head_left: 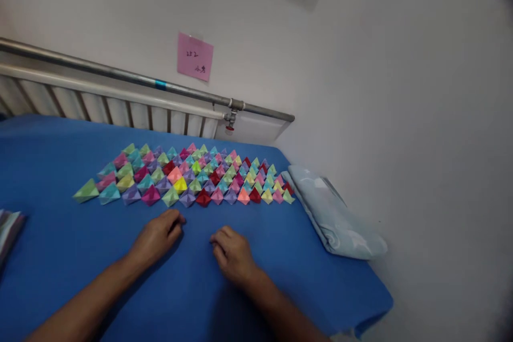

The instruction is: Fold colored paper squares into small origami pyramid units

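Note:
Several rows of small folded paper pieces in many colours stand on the blue table (320, 288). A yellow piece (180, 185) and a dark red piece (203, 198) are in the front rows. My left hand (157, 234) rests just in front of them, fingers curled together; whether anything small is between the fingertips cannot be made out. To its right is my right hand (233, 254), also with fingers bent inward and its fingertips partly hidden. The two hands are apart, and neither touches the paper pieces.
A folded pale blue cloth (336, 219) lies at the table's right edge by the wall. At the far left edge is a striped stack (8, 230). Behind the table run a metal pipe (120, 75) and a radiator (138, 115). A pink note (195, 57) hangs above.

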`<control>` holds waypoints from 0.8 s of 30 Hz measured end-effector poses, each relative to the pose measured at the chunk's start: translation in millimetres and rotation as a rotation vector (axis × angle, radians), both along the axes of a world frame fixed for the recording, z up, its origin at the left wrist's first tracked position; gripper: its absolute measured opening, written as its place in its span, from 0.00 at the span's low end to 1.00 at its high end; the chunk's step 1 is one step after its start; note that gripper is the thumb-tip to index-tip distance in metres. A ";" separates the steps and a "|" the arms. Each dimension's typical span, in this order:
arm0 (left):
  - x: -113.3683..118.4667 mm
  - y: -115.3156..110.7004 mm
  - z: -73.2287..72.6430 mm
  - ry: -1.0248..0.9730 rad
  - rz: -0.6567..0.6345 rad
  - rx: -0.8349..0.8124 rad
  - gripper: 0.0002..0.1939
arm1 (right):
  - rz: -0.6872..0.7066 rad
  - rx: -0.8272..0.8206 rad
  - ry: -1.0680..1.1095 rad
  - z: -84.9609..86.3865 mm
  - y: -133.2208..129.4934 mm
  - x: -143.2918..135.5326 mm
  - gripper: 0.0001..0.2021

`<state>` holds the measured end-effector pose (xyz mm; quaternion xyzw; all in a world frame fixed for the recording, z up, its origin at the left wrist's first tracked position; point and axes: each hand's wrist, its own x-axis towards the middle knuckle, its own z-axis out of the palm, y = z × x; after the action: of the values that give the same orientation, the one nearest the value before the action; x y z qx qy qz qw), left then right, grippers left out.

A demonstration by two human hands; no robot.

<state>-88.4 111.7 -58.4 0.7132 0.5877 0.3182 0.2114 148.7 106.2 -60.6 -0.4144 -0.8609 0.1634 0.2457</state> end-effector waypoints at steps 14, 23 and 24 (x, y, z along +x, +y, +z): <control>7.6 -19.9 27.4 0.197 0.048 -0.065 0.07 | 0.069 0.106 0.052 1.0 6.7 1.4 0.09; -38.0 -101.3 54.8 0.216 0.356 0.107 0.13 | 0.066 0.119 0.010 4.8 -0.3 0.1 0.10; -52.3 -111.9 56.8 0.204 0.440 0.169 0.14 | 0.068 0.123 0.002 5.1 -2.7 -0.7 0.11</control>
<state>-140.8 -0.2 -1.6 0.6117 0.7184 0.3307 0.0163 148.0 103.5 -55.5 -0.3690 -0.8826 0.1188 0.2660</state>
